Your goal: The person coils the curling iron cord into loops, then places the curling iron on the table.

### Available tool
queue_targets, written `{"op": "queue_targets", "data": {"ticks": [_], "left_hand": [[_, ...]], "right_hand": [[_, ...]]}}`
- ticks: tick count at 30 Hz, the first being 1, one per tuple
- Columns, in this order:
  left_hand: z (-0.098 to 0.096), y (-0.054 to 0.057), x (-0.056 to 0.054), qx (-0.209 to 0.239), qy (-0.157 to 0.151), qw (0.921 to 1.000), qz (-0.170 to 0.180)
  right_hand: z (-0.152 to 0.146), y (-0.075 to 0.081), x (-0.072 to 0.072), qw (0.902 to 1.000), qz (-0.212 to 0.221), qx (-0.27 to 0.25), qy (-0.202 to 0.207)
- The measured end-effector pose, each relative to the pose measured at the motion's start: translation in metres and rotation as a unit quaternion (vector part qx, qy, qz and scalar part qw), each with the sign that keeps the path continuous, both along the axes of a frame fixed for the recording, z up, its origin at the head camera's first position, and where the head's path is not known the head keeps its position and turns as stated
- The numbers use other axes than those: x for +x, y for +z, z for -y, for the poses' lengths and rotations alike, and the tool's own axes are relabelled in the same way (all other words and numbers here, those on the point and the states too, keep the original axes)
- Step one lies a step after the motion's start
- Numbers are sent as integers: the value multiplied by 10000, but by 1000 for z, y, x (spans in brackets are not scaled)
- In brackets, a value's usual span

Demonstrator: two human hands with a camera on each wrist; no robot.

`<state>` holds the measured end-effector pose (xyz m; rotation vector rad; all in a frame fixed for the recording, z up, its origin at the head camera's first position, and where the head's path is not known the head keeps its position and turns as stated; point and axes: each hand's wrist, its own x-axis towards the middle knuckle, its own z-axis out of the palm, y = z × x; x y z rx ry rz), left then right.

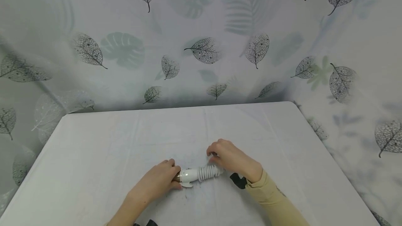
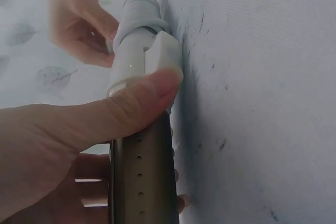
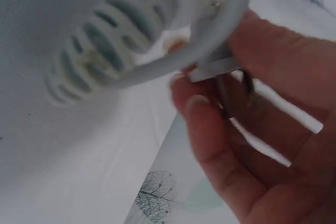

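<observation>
A white curling iron (image 1: 189, 175) lies across the table, its pale cord (image 1: 208, 172) wound in several coils round the handle. My left hand (image 1: 158, 181) grips its bronze barrel (image 2: 142, 174), which has a row of small holes. In the left wrist view, the thumb presses by the white clamp lever (image 2: 164, 53). At the handle's tail, my right hand (image 1: 230, 156) pinches the cord's plug (image 3: 215, 66), with metal prongs (image 3: 247, 85) between the fingers. A ribbed white sleeve (image 3: 105, 40) and a loop of cord are close up in the right wrist view, somewhat blurred.
The white table (image 1: 103, 149) has rounded far corners and carries faint creases and dark marks. Behind and beside it hangs a leaf-patterned curtain (image 1: 188, 27). A black strap piece (image 1: 238, 180) shows at my right wrist.
</observation>
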<state>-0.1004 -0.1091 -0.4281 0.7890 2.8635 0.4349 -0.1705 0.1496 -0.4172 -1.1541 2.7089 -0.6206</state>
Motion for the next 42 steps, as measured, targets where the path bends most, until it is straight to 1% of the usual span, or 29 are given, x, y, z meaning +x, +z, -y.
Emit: {"op": "queue_targets", "data": {"ticks": [3, 8, 12, 16, 22, 26, 30, 32, 35, 37, 38, 42], "left_hand": [[-1, 0, -1, -21, -52, 9999, -147], [-3, -1, -1, -108, -59, 9996, -239], [-4, -2, -1, -248, -83, 9988, -404], [-4, -3, -1, -265, -134, 9983, -499], [-2, -3, 0, -81, -130, 9991, -402], [0, -1, 0, -70, -136, 9992, -368], [2, 2, -1, -43, -98, 9998, -180], [3, 4, -1, 29, -27, 10000, -5], [6, 8, -3, 211, 158, 9992, 289], [9, 12, -4, 323, 337, 9982, 370], [11, 14, -5, 376, 451, 9976, 378], [25, 20, -8, 502, 1031, 9934, 69]], "right_hand": [[-3, -3, -1, 10000, 55, 3, -39], [-4, -9, -2, 9996, 213, 15, -161], [-3, -11, -1, 9987, 276, 233, -366], [-2, -10, -2, 9979, 380, 372, -376], [-3, -5, -2, 9978, 479, 385, -258], [-3, -3, -2, 9978, 495, 340, -266], [-5, -2, -4, 9977, 472, 382, -295], [-7, 0, -5, 9975, 465, 410, -346], [-13, 6, -6, 9969, 434, 417, -511], [-19, 10, -7, 9960, 456, 343, -687], [-22, 12, -7, 9954, 439, 308, -792], [-36, 14, -5, 9908, 275, 15, -1323]]}}
